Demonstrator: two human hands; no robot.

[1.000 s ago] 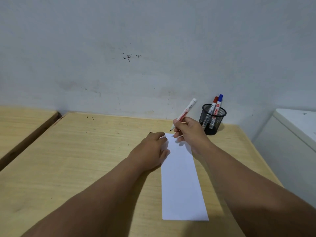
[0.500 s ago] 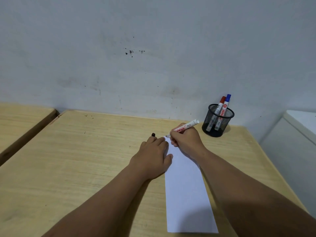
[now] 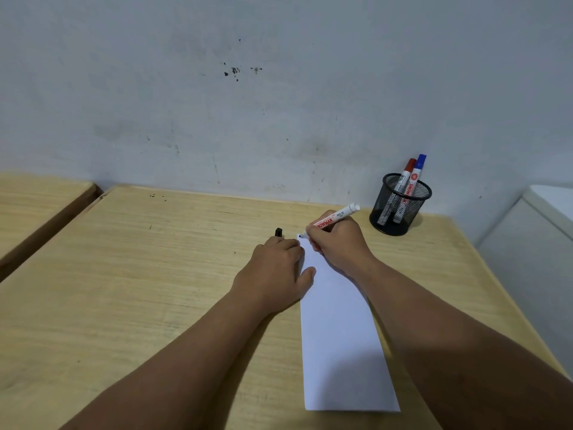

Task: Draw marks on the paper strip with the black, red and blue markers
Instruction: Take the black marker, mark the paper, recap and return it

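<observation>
A white paper strip (image 3: 339, 336) lies lengthwise on the wooden desk (image 3: 139, 274). My right hand (image 3: 336, 243) grips the uncapped black marker (image 3: 336, 218), tilted low, with its tip touching the strip's far left corner. My left hand (image 3: 276, 271) lies on the strip's left edge with the thumb on the paper. A black cap (image 3: 278, 232) pokes out beyond its fingertips; whether the fingers hold it I cannot tell. The red marker (image 3: 406, 173) and blue marker (image 3: 417, 172) stand capped in a black mesh cup (image 3: 400, 206) at the back right.
A stained grey wall (image 3: 279, 103) rises right behind the desk. A second wooden desk (image 3: 34, 200) sits to the left across a narrow gap. A white cabinet (image 3: 539, 243) stands close to the desk's right edge.
My right hand lowered the black marker from upright to a flat tilt and brought its tip down onto the strip's far corner. My left hand stayed on the paper's edge.
</observation>
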